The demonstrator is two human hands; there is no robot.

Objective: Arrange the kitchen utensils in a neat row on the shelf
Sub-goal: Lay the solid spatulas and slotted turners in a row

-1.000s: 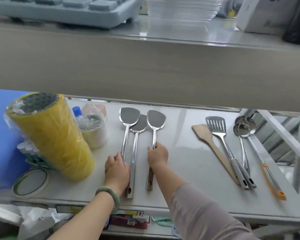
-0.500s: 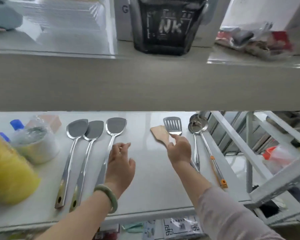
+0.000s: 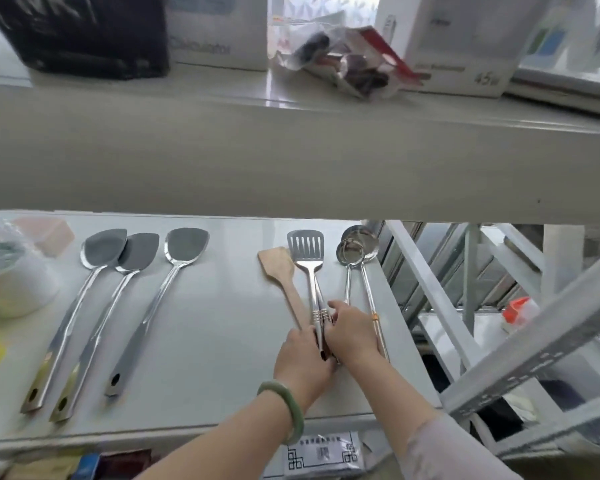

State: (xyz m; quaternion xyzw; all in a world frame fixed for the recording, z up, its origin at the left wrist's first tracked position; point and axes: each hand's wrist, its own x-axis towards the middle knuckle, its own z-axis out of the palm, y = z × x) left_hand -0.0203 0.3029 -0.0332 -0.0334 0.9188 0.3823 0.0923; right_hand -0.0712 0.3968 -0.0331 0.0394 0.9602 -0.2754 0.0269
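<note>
Three steel spatulas (image 3: 186,245) lie side by side on the left of the white shelf (image 3: 222,323), heads away from me. To the right lie a wooden spatula (image 3: 278,268), a slotted turner (image 3: 305,247) and two ladles (image 3: 352,254), close together. My left hand (image 3: 303,358), with a green bangle on the wrist, is closed over the wooden spatula's handle end. My right hand (image 3: 352,332) grips the slotted turner's handle just beside it. The two hands touch each other and hide the handle ends.
The upper shelf's thick beam (image 3: 291,161) hangs low over the utensil heads, with boxes on it. A wrapped tape roll (image 3: 14,282) and a pink block (image 3: 49,233) sit far left. Slanted metal rack bars (image 3: 499,358) stand just past the shelf's right edge.
Both hands left the steel spatulas and moved right. The left hand was open half a second ago; now both are closed on the wooden spatula and slotted turner handles. The view panned right.
</note>
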